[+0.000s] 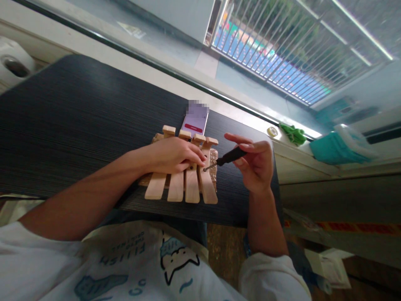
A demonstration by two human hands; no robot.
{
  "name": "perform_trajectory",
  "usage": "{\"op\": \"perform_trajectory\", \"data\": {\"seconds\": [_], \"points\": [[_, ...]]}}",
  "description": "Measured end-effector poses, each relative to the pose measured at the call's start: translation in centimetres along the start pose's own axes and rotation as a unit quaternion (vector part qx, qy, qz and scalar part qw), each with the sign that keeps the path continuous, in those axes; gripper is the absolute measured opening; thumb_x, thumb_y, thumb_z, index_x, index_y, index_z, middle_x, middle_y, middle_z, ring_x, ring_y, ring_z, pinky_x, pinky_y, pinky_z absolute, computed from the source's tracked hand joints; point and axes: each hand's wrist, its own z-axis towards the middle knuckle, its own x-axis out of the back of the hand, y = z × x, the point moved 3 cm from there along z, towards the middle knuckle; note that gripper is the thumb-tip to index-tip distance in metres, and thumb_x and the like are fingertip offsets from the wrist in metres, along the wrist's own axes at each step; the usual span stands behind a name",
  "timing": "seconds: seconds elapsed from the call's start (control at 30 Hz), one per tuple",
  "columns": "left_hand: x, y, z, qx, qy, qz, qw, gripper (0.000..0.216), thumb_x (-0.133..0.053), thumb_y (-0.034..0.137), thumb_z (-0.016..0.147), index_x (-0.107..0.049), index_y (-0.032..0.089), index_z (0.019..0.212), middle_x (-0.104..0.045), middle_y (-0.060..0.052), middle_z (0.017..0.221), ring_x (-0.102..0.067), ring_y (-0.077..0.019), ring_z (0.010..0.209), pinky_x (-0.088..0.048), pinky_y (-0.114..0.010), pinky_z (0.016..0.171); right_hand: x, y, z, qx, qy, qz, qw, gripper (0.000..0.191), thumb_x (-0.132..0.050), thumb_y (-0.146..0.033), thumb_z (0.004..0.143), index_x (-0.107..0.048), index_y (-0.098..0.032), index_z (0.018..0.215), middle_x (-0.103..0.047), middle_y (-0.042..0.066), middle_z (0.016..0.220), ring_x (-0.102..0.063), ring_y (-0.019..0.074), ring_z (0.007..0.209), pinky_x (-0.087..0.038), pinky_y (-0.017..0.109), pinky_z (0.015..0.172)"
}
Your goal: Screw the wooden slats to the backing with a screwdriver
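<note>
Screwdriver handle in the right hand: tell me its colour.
Black screwdriver handle, clearest in the head view.

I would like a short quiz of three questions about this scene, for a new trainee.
1. True or false: the left hand lies on top of the wooden slats.
2. What does the right hand hold? A) a hammer B) a screwdriver C) a brush
3. Fill in: the phone stands ____ the slats, on the dark table.
Key: 1 true; 2 B; 3 behind.
</note>
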Motion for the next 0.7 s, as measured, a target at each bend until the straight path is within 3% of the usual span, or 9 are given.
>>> {"op": "perform_trajectory", "data": {"seconds": [0.23,0.4,0.5,0.7], "points": [[-0.01,-0.16,-0.08,-0.001,-0.014,-0.002,1.0,0.042,-0.055,0.003,0.083,-0.075,0.023,0.114,-0.073,0.0,0.123,-0.069,-0.0142,0.11,-0.05,-0.023,0.099,-0.26,-0.19,0.03,-0.008,-0.001,0.029,1.0,0.017,-0.06,-0.029,0.093,-0.052,-0.033,0.106,-0.076,-0.001,0.111,-0.075,0.0144,0.088,-0.065,0.028,0.068],[-0.02,-0.14,-0.1,0.0,-0.008,-0.005,1.0,0.042,-0.055,0.002,0.083,-0.075,0.023,0.113,-0.073,-0.001,0.123,-0.069,-0.0148,0.111,-0.05,-0.024,0.1,-0.1,-0.14,0.14,0.015,-0.003,0.017,1.0,0.025,-0.062,-0.029,0.092,-0.055,-0.033,0.115,-0.077,0.0,0.102,-0.075,0.0125,0.076,-0.064,0.025,0.061],[0.01,-0.06,-0.09,0.002,-0.004,-0.002,1.0,0.042,-0.056,0.001,0.082,-0.075,0.023,0.113,-0.073,-0.001,0.121,-0.07,-0.0143,0.109,-0.05,-0.024,0.1,0.06,0.08,0.01,0.025,-0.014,0.01,1.0,0.036,-0.062,-0.026,0.092,-0.056,-0.034,0.126,-0.077,0.0,0.1,-0.076,0.0132,0.079,-0.064,0.025,0.061],[0.03,0.02,-0.05,0.0,-0.003,-0.001,1.0,0.043,-0.056,0.001,0.081,-0.075,0.023,0.112,-0.073,0.0,0.121,-0.069,-0.0137,0.109,-0.05,-0.023,0.1,0.48,0.51,-0.29,0.027,0.024,-0.018,0.999,0.029,-0.067,-0.033,0.089,-0.065,-0.034,0.118,-0.077,-0.002,0.096,-0.075,0.0134,0.076,-0.062,0.025,0.058]]}}
